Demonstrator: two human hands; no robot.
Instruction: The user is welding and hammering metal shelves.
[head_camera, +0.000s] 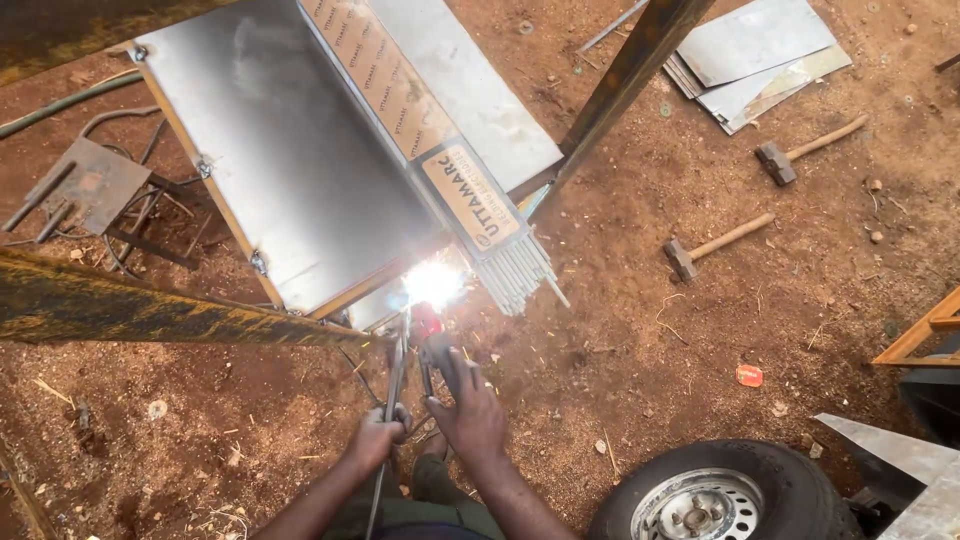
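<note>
Welding in progress at the lower corner of the metal frame (330, 300), bright arc (433, 283) lit | right hand (470, 410) closed on the electrode holder (432, 335), tip at the arc | left hand (375, 435) gripping a thin steel rod (395, 370) | box of welding rods (470, 195) on the sheet above | next, I judge: steady feed along the joint.
</note>
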